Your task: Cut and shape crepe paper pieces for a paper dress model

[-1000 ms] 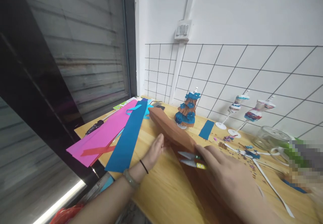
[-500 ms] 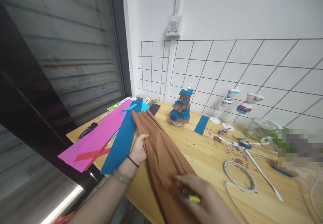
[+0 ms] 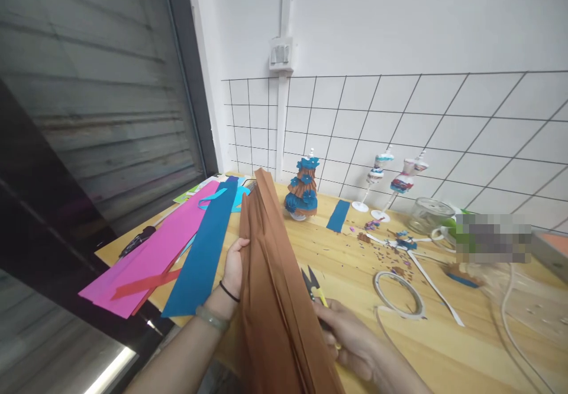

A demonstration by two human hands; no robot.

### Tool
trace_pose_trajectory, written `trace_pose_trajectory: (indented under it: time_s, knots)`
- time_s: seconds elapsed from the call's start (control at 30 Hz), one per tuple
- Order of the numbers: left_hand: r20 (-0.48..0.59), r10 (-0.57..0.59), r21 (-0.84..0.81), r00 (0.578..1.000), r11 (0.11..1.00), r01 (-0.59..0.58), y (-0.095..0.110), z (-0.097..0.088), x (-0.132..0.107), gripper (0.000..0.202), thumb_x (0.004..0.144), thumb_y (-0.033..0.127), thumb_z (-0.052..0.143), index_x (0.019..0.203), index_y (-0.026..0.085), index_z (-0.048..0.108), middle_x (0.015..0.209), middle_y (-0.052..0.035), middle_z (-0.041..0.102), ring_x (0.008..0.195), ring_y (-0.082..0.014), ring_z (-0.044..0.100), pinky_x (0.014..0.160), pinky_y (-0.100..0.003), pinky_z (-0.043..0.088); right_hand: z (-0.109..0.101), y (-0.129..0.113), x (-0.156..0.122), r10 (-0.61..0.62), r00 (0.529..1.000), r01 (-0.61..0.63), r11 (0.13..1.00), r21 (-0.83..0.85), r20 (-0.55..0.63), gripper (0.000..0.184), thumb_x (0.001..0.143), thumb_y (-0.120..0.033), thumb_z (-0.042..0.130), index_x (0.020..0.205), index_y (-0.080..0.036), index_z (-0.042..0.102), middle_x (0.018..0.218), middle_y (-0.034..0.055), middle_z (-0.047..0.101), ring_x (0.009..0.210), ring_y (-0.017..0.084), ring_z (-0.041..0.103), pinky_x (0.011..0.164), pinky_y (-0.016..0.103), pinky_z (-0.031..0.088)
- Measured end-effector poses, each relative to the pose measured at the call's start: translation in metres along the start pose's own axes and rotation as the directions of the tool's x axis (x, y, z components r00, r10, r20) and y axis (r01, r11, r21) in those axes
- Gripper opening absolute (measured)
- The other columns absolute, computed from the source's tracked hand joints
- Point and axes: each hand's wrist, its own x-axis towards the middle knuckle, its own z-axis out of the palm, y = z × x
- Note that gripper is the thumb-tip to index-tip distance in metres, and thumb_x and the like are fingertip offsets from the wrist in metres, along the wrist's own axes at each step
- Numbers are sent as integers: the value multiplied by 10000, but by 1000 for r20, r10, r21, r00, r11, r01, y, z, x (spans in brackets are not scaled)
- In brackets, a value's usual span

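A long folded length of brown crepe paper (image 3: 270,275) is lifted off the wooden table (image 3: 444,346) and runs from the bottom edge up to a tip near the wall. My left hand (image 3: 234,267) grips its left edge about halfway along, fingers wrapped round it. My right hand (image 3: 350,338) is closed on the paper's right side low down and also holds small yellow-handled snips (image 3: 314,284), blades pointing up and away.
Blue (image 3: 205,251), pink (image 3: 151,252) and red (image 3: 142,283) paper strips lie at the left. A brown-and-blue paper dress figure (image 3: 302,190), two small figures on stands (image 3: 390,182), a glass jar (image 3: 429,216), a tape ring (image 3: 397,296) and paper scraps sit behind and right.
The brown paper has been raised off the table and stood more upright. My left hand slid along its edge; my right hand drew back toward me with the snips.
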Motion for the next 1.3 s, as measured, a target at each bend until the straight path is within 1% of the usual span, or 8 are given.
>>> trace_pose_trajectory:
  time_s: [0.33, 0.5, 0.67, 0.8, 0.93, 1.03, 1.17, 1.3]
  knots:
    - [-36, -58, 52, 998, 997, 60, 21, -18, 0, 343, 775, 330, 504, 989, 86, 614, 763, -103, 705, 686, -257, 673, 668, -386, 539, 4, -8, 3, -166, 982, 153, 978, -144, -87, 422, 616, -513, 689, 645, -208, 399, 457, -125, 229, 392, 41, 166, 384, 179, 153]
    - [-55, -83, 212, 995, 973, 93, 20, -24, -1, 387, 691, 89, 639, 1072, 82, 575, 813, -115, 708, 710, -235, 682, 705, -331, 544, -7, -18, 1, -336, 924, 231, 870, -435, -183, 319, 660, -438, 640, 584, -187, 459, 480, -73, 376, 443, 78, 316, 438, 216, 226]
    - [-93, -106, 233, 990, 965, 125, 18, -27, 3, 349, 711, 36, 594, 1057, 71, 570, 746, -109, 712, 651, -223, 684, 675, -321, 553, -5, -23, 1, -511, 840, 277, 692, -667, -181, 230, 666, -329, 600, 544, -191, 464, 530, -41, 459, 565, 142, 421, 548, 247, 292]
    - [-38, -207, 230, 978, 950, 210, 14, -21, -4, 276, 774, 162, 589, 1028, 55, 591, 793, -143, 709, 721, -257, 684, 698, -364, 550, 24, -17, -4, -566, 822, 320, 551, -770, -63, 121, 751, -266, 520, 698, -179, 587, 693, 15, 605, 713, 199, 531, 650, 266, 349]
    - [19, -237, 239, 971, 944, 226, 5, -14, -14, 352, 756, 215, 636, 1087, 110, 579, 900, -125, 703, 810, -269, 673, 736, -385, 540, 64, -9, -5, -561, 802, 361, 181, -915, 205, 161, 795, -146, 446, 791, -199, 597, 783, 35, 646, 735, 180, 590, 632, 237, 371]
    - [80, -201, 283, 976, 944, 171, 0, -12, -19, 415, 709, 148, 672, 1110, 120, 572, 922, -124, 699, 831, -270, 669, 745, -377, 537, 85, -8, -3, -512, 814, 350, 56, -935, 274, 101, 789, -192, 508, 823, -193, 603, 811, 50, 663, 724, 186, 615, 578, 230, 368]
    - [97, -151, 365, 984, 925, 106, 3, -6, -31, 445, 637, -7, 646, 1066, 106, 615, 831, -110, 713, 757, -268, 680, 688, -335, 545, 95, -9, -5, -488, 810, 423, 100, -901, 326, 172, 808, -339, 540, 838, -196, 631, 843, 53, 682, 733, 193, 627, 580, 234, 386]
    - [126, -131, 373, 983, 925, 75, 14, -3, -44, 354, 656, -10, 601, 989, 92, 663, 818, -110, 714, 813, -273, 668, 673, -298, 539, 82, -9, -1, -562, 768, 555, 344, -758, 307, 157, 808, -310, 541, 846, -213, 659, 852, 25, 688, 780, 169, 618, 675, 229, 416]
